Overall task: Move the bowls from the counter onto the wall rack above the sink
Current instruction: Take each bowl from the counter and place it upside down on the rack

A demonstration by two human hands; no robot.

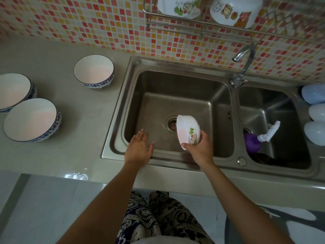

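My right hand (200, 148) grips a small white bowl with a cartoon print (187, 131), tilted on its side over the left sink basin (175, 95). My left hand (139, 148) hovers flat over the basin's front left corner, fingers apart, holding nothing. Three blue-patterned white bowls stand upright on the grey counter (70, 152): one near the sink (94, 71), one at the left edge (15, 90), one in front of it (31, 119). The steel wall rack (175, 26) at the top holds two cartoon-print bowls, one to the left (179, 7) and one to the right (232, 12).
A curved tap (243, 57) rises between the two basins. The right basin (288, 103) holds a purple object and a white spray nozzle (269, 132). Three pale egg-shaped objects (314, 113) line the right edge. Mosaic tiles cover the wall.
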